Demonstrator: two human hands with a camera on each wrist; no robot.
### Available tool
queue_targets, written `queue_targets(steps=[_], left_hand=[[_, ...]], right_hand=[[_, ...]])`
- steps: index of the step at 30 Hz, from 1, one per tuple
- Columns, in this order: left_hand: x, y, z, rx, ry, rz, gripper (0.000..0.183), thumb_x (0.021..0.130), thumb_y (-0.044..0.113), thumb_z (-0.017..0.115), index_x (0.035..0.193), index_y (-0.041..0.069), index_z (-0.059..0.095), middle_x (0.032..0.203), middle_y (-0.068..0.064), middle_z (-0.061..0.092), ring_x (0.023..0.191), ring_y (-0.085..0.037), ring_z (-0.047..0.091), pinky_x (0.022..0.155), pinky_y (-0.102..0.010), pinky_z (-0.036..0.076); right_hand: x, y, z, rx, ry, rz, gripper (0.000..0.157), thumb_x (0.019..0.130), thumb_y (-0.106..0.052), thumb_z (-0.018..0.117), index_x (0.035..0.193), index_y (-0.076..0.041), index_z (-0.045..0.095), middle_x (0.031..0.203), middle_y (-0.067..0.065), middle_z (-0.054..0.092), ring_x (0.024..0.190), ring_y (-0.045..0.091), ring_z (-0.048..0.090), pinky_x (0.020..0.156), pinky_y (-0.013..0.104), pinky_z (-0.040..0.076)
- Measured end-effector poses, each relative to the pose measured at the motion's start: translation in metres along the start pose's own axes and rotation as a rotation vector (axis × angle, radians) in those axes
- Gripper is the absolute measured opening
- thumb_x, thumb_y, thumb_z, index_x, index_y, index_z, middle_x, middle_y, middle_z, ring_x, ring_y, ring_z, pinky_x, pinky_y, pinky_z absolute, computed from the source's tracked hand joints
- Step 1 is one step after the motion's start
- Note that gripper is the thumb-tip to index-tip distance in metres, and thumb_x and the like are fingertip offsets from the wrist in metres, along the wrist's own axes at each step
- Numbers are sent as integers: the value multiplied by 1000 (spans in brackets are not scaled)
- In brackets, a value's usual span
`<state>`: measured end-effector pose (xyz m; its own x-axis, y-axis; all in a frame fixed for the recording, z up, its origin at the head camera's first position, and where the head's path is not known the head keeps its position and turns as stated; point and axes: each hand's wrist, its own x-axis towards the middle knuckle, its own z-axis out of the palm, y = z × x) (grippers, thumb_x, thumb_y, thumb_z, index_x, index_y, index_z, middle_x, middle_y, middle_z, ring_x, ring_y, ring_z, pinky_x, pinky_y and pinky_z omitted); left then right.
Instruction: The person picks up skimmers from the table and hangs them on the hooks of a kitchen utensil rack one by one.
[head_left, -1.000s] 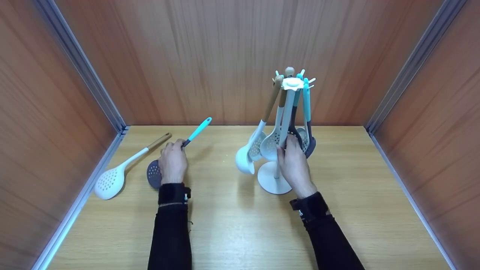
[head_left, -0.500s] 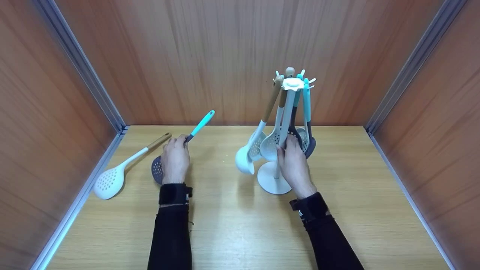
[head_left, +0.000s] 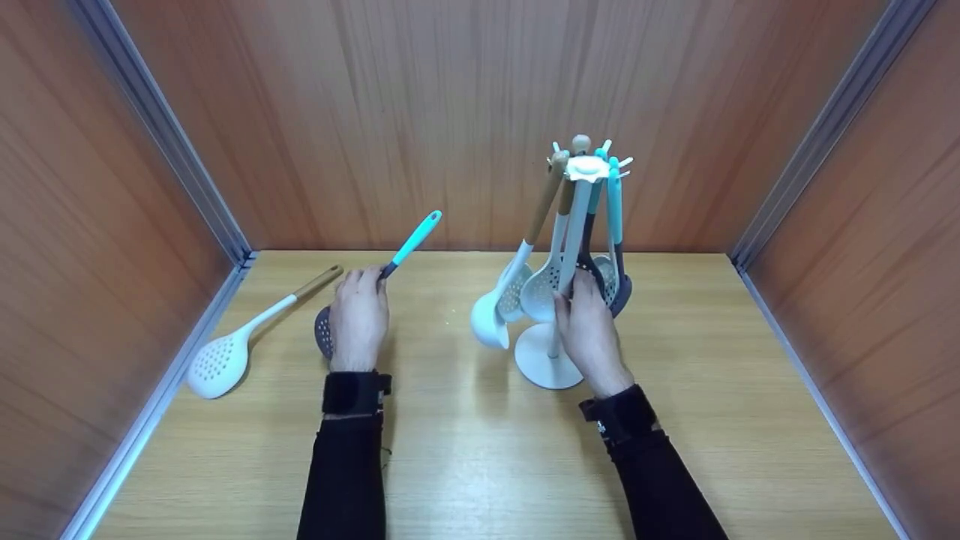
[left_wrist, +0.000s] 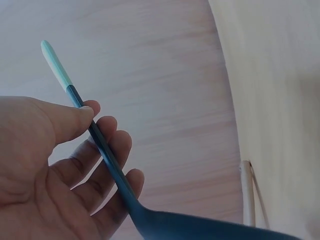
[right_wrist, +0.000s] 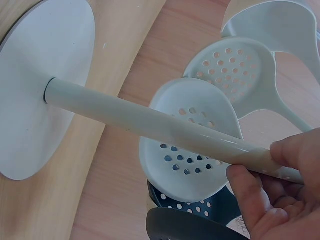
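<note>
My left hand (head_left: pixel 358 319) holds a dark perforated skimmer (head_left: pixel 417 238) with a turquoise handle end. In the left wrist view, thumb and fingers pinch its dark shaft (left_wrist: pixel 112 167); the handle points up, and the head runs off the lower edge. The head is partly hidden behind the hand in the head view. My right hand (head_left: pixel 591 330) grips the white pole (right_wrist: pixel 130 115) of a utensil stand below its hooked top. Around that pole hang a white ladle (head_left: pixel 489 321), pale skimmers (right_wrist: pixel 235 75) and dark utensils with turquoise handles (head_left: pixel 614 206).
A white perforated skimmer (head_left: pixel 219 366) with a brown handle lies at the left of the wooden table (head_left: pixel 465 465). The stand's round base (head_left: pixel 541 364) sits on the tabletop. Wooden panels (head_left: pixel 480 97) enclose the back and both sides.
My left hand has moved slightly right and away from me, and the dark skimmer's handle end has risen with it. My right hand and the stand stay almost still.
</note>
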<state>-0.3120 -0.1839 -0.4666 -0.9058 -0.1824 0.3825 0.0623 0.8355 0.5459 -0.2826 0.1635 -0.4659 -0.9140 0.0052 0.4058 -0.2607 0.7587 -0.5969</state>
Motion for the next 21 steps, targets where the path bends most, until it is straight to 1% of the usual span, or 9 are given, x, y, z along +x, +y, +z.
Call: queue_targets(steps=[5, 10, 12, 16, 18, 21], left_hand=[[-2, 9, -4, -22, 6, 14, 27, 119, 11, 66, 143, 1, 75, 128, -27, 78, 123, -53, 75, 101, -66, 63], [-4, 16, -6, -40, 51, 61, 24, 118, 9, 69, 139, 1, 76, 121, -27, 78, 117, -54, 77, 97, -66, 64], [-5, 18, -7, -48, 61, 66, 24, 118, 10, 70, 138, 1, 77, 121, -26, 79, 116, -53, 77, 96, -66, 64], [-7, 23, -10, -43, 34, 37, 27, 119, 15, 68, 142, 4, 76, 124, -23, 79, 118, -50, 77, 93, -65, 65], [-7, 25, -12, -38, 12, 24, 29, 120, 16, 67, 146, 5, 75, 127, -22, 78, 120, -49, 77, 93, -65, 66], [-8, 29, -15, -45, -8, 24, 31, 121, 15, 65, 149, 5, 73, 131, -23, 78, 124, -49, 77, 96, -64, 66]], right_hand=[[0, -1, -1, 9, -8, 15, 47, 121, -11, 65, 163, 6, 52, 156, 30, 65, 145, 48, 73, 118, 60, 65], [1, -1, -1, 5, -4, 7, 46, 119, -7, 66, 161, 8, 53, 155, 31, 65, 144, 48, 73, 117, 61, 65], [1, -1, -1, 7, -6, 10, 46, 119, -7, 66, 161, 8, 53, 155, 31, 65, 144, 48, 73, 117, 61, 66], [1, -1, -2, 19, -14, 20, 47, 120, -8, 65, 162, 6, 52, 157, 30, 64, 146, 47, 72, 118, 60, 65], [2, 0, -2, 22, -17, 20, 48, 120, -8, 65, 163, 7, 52, 158, 30, 64, 147, 47, 72, 118, 60, 65], [2, 0, -2, 25, -24, 25, 48, 120, -8, 65, 163, 6, 51, 158, 30, 63, 147, 47, 71, 119, 60, 65]])
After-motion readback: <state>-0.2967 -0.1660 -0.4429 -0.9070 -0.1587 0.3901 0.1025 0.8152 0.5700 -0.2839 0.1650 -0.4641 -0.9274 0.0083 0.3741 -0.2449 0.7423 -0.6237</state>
